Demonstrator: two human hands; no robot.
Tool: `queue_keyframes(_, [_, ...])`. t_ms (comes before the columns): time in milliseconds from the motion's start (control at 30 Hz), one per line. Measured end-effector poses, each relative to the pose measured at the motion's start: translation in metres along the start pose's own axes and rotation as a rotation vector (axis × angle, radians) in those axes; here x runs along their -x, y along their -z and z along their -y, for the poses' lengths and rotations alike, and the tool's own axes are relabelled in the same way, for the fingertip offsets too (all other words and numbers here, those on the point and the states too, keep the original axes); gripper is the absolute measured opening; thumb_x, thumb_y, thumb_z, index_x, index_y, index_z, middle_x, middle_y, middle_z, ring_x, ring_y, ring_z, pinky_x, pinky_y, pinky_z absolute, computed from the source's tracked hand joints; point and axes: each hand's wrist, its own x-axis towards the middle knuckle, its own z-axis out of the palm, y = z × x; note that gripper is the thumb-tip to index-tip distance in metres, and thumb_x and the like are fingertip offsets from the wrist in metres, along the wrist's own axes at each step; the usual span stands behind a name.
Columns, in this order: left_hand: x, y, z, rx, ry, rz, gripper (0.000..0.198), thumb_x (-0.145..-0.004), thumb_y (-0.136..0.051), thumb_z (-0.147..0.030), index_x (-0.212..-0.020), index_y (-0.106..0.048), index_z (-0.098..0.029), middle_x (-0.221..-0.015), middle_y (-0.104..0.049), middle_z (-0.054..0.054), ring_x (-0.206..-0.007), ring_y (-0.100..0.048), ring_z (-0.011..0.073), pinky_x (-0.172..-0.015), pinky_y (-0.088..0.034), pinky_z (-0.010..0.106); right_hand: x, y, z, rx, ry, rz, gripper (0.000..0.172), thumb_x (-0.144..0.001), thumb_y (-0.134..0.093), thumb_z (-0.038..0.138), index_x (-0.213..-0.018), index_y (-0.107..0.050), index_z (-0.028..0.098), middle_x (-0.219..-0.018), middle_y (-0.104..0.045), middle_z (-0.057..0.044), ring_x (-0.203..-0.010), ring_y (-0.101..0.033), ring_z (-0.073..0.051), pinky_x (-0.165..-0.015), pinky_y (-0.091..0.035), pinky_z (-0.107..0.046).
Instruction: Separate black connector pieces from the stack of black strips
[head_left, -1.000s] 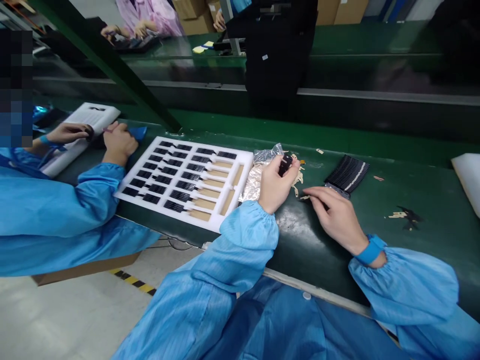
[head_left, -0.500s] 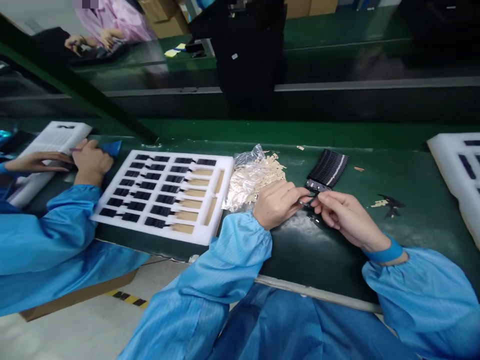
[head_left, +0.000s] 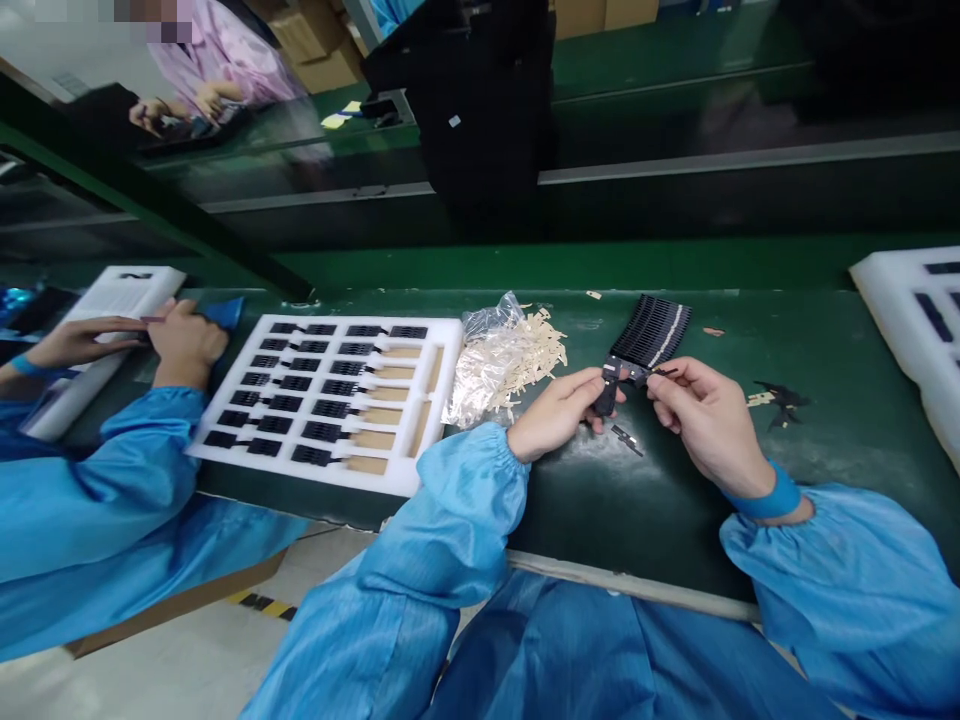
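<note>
My left hand point(head_left: 559, 410) pinches a small flat black part point(head_left: 606, 396) between thumb and fingers. To its right, my right hand point(head_left: 705, 415) is closed on a thin black strip point(head_left: 664, 372), with its tip sticking out past the fingers. Just behind both hands lies a fanned row of black parts point(head_left: 651, 328) with a light stripe along it. A loose black piece point(head_left: 627, 440) rests on the green table below my hands. Left of my left hand, beige flat pieces point(head_left: 541, 345) spill from a clear plastic bag point(head_left: 484, 375).
A white foam tray point(head_left: 426, 478) with black parts in its slots stands at left; another foam tray point(head_left: 885, 290) is at the right edge. Black and beige scraps point(head_left: 784, 405) lie right of my hand. A co-worker's hands point(head_left: 180, 340) work at far left, beside a green post point(head_left: 225, 240).
My hands have drawn apart a little, and my left hand has turned so the black part shows more. The loose piece on the table is now uncovered. The view has shifted slightly.
</note>
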Motion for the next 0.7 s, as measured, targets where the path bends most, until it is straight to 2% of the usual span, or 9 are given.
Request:
queue_keyframes(67, [0.0002, -0.0002, -0.0019, 0.099, 0.031, 0.018, 0.049, -0.095, -0.061, -0.053, -0.125, -0.067, -0.015, -0.107, -0.067, 0.010, -0.079, -0.062, 0.0125, -0.066, -0.051, 0.025, 0.0003, 0.0005, -0.0013, -0.030, 0.022, -0.020, 0.023, -0.082, -0.080, 0.037, -0.086, -0.066, 0.020, -0.067, -0.058, 0.002, -0.049, -0.046, -0.009, -0.042, -0.032, -0.022])
queue_keyframes(167, [0.0013, -0.0010, -0.0052, 0.129, 0.011, 0.039, 0.050, -0.088, -0.074, -0.051, -0.122, -0.069, -0.015, -0.107, -0.068, 0.010, -0.084, -0.064, 0.0134, -0.070, -0.052, 0.024, 0.0017, 0.0022, -0.0032, -0.080, 0.036, -0.040, 0.023, -0.083, -0.080, 0.037, -0.090, -0.065, 0.021, -0.072, -0.061, 0.002, -0.049, -0.048, -0.009, -0.042, -0.032, -0.022])
queue_keyframes(300, [-0.0004, -0.0020, -0.0051, 0.098, -0.050, -0.055, 0.049, -0.077, -0.087, -0.044, -0.110, -0.066, -0.015, -0.092, -0.068, 0.005, -0.076, -0.065, 0.0111, -0.069, -0.054, 0.024, 0.0038, 0.0032, -0.0043, -0.083, 0.059, -0.035, 0.022, -0.085, -0.078, 0.038, -0.091, -0.065, 0.022, -0.073, -0.061, 0.001, -0.049, -0.049, -0.009, -0.042, -0.033, -0.023])
queue_keyframes(433, [-0.0044, -0.0013, -0.0001, 0.082, -0.018, -0.110, 0.039, -0.079, -0.085, -0.042, -0.096, -0.064, -0.014, -0.085, -0.068, 0.003, -0.072, -0.068, 0.0105, -0.067, -0.056, 0.022, 0.0046, 0.0018, -0.0051, -0.013, 0.071, -0.019, 0.021, -0.085, -0.078, 0.037, -0.091, -0.066, 0.021, -0.071, -0.061, 0.002, -0.050, -0.049, -0.009, -0.044, -0.035, -0.023])
queue_keyframes(600, [-0.0047, -0.0029, 0.0029, 0.099, 0.053, -0.071, 0.024, -0.085, -0.078, -0.028, -0.103, -0.070, -0.013, -0.094, -0.071, 0.006, -0.078, -0.071, 0.0123, -0.076, -0.061, 0.028, 0.0047, 0.0004, -0.0057, 0.116, 0.100, -0.037, 0.022, -0.083, -0.080, 0.036, -0.088, -0.067, 0.020, -0.067, -0.061, 0.002, -0.050, -0.050, -0.009, -0.044, -0.038, -0.022])
queue_keyframes(700, [-0.0023, -0.0047, 0.0008, 0.100, 0.062, -0.061, 0.028, -0.082, -0.078, -0.020, -0.108, -0.070, -0.014, -0.095, -0.069, 0.006, -0.076, -0.071, 0.0119, -0.077, -0.061, 0.028, 0.0046, -0.0005, -0.0051, 0.150, 0.102, -0.038, 0.023, -0.082, -0.081, 0.038, -0.087, -0.067, 0.020, -0.066, -0.061, 0.001, -0.049, -0.050, -0.010, -0.044, -0.039, -0.021])
